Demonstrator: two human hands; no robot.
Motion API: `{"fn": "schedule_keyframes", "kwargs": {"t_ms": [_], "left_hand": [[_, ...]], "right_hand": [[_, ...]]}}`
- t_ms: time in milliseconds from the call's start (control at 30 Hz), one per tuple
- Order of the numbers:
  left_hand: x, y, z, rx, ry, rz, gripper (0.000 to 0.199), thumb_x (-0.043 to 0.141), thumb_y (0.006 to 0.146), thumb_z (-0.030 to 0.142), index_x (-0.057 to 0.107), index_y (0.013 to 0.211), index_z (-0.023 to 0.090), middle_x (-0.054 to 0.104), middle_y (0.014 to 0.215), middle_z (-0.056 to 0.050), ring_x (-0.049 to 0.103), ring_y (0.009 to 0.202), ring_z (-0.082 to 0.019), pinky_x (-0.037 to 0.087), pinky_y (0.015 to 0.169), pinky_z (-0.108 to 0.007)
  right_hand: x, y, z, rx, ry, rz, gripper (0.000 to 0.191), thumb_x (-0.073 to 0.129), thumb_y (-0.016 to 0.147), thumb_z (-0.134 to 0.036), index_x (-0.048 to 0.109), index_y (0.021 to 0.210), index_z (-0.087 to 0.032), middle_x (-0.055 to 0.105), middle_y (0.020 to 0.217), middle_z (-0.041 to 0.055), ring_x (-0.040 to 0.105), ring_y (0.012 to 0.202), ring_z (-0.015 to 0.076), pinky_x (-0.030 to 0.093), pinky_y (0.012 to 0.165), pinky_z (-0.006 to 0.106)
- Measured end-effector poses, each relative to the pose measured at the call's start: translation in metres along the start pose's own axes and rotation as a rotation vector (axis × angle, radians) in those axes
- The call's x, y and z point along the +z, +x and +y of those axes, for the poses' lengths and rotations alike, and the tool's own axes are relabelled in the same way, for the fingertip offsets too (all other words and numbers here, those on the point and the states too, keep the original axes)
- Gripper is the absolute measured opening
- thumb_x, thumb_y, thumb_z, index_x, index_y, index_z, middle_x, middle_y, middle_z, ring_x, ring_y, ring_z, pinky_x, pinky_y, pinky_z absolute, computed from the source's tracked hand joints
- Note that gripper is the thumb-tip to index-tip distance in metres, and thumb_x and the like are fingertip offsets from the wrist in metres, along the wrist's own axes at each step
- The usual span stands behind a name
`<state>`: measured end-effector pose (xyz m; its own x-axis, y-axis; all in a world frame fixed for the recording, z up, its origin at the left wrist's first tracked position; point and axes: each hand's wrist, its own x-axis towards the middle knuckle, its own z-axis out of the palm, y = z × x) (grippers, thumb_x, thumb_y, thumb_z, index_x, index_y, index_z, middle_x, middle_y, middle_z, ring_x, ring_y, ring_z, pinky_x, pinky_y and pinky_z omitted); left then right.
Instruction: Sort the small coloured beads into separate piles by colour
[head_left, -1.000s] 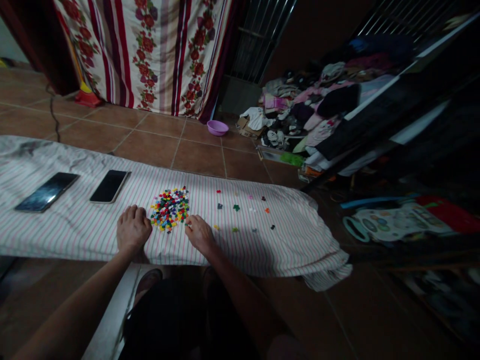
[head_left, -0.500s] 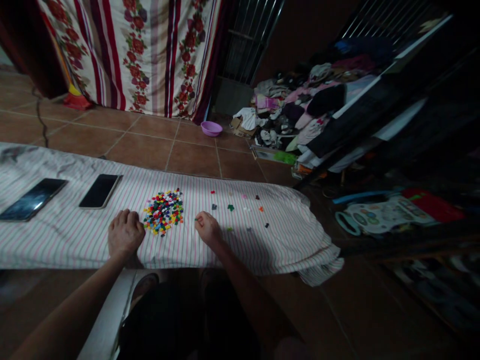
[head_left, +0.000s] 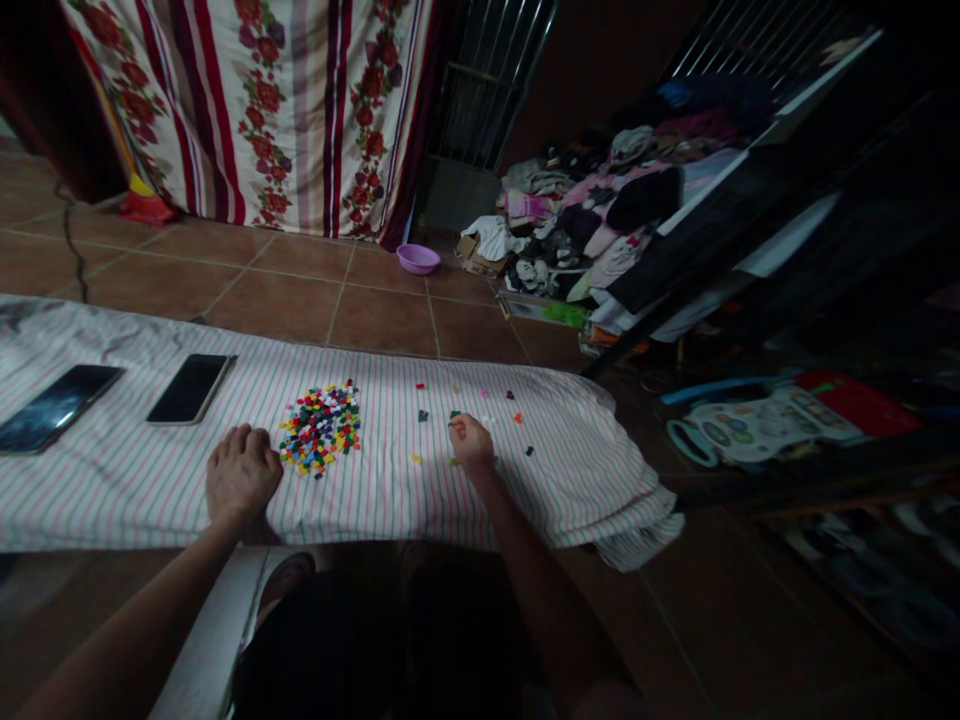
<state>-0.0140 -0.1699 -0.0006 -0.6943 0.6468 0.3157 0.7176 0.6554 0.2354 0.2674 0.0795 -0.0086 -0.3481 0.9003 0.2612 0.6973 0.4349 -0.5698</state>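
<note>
A pile of small multicoloured plastic pieces (head_left: pixel 321 430) lies on the striped cloth (head_left: pixel 360 510). My left hand (head_left: pixel 244 470) rests palm down just left of the pile, fingers lying on the cloth. To the right of the pile, small groups sorted by colour are spread out, among them red (head_left: pixel 420 386), grey (head_left: pixel 423 416), yellow (head_left: pixel 416 459), orange (head_left: pixel 517 418) and black pieces (head_left: pixel 529 451). Over the green group (head_left: pixel 454 414), my right hand (head_left: pixel 474 442) is closed in a pinch on what looks like a small green piece, mostly hidden by the fingers. That hand also partly covers nearby groups.
Two phones, a larger one (head_left: pixel 56 408) and a smaller one (head_left: pixel 190 389), lie on the cloth at the left. Beyond it, on the tiled floor, stand a purple basin (head_left: pixel 418 259) and a heap of clothes (head_left: pixel 577 215). A toy panel (head_left: pixel 765 425) is at the right.
My right hand has moved right, from beside the pile to the green group, still pinching. The yellow pieces it covered now show. My left hand stays by the pile.
</note>
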Motion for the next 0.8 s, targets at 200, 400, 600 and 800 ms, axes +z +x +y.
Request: {"fn": "schedule_keyframes", "kwargs": {"t_ms": [200,400,600,800], "left_hand": [[0.001,0.000,-0.001,0.013,0.029,-0.002,0.032,0.036,0.090,0.026,0.062,0.106,0.016,0.060,0.129,-0.018,0.053,0.124,-0.032,0.041,0.104,-0.046],[0.003,0.000,-0.002,0.004,0.010,0.017,0.029,0.038,0.089,0.027,0.062,0.105,0.018,0.060,0.128,-0.016,0.053,0.125,-0.031,0.040,0.104,-0.045],[0.008,-0.001,-0.004,0.003,0.002,0.018,0.031,0.038,0.089,0.027,0.061,0.108,0.017,0.058,0.133,-0.017,0.050,0.128,-0.031,0.039,0.107,-0.046],[0.009,0.000,-0.005,-0.001,0.008,0.013,0.033,0.038,0.090,0.027,0.062,0.110,0.016,0.059,0.132,-0.017,0.050,0.128,-0.032,0.039,0.106,-0.047]], "right_hand": [[-0.012,0.010,0.015,0.057,-0.166,0.017,0.019,0.051,0.081,-0.014,0.068,0.087,-0.020,0.069,0.085,0.0047,0.062,0.079,0.0178,0.044,0.071,0.026],[-0.012,0.017,0.021,0.090,-0.243,-0.004,0.018,0.056,0.081,-0.013,0.071,0.087,-0.022,0.068,0.085,0.0039,0.060,0.076,0.0167,0.039,0.065,0.025],[-0.006,0.021,0.021,0.092,-0.266,-0.038,0.020,0.056,0.083,-0.012,0.072,0.091,-0.022,0.070,0.088,0.0045,0.061,0.077,0.0170,0.039,0.065,0.025],[-0.006,0.022,0.020,0.132,-0.266,-0.065,0.023,0.053,0.086,-0.010,0.070,0.098,-0.020,0.071,0.091,0.0055,0.063,0.082,0.0179,0.039,0.068,0.025]]}}
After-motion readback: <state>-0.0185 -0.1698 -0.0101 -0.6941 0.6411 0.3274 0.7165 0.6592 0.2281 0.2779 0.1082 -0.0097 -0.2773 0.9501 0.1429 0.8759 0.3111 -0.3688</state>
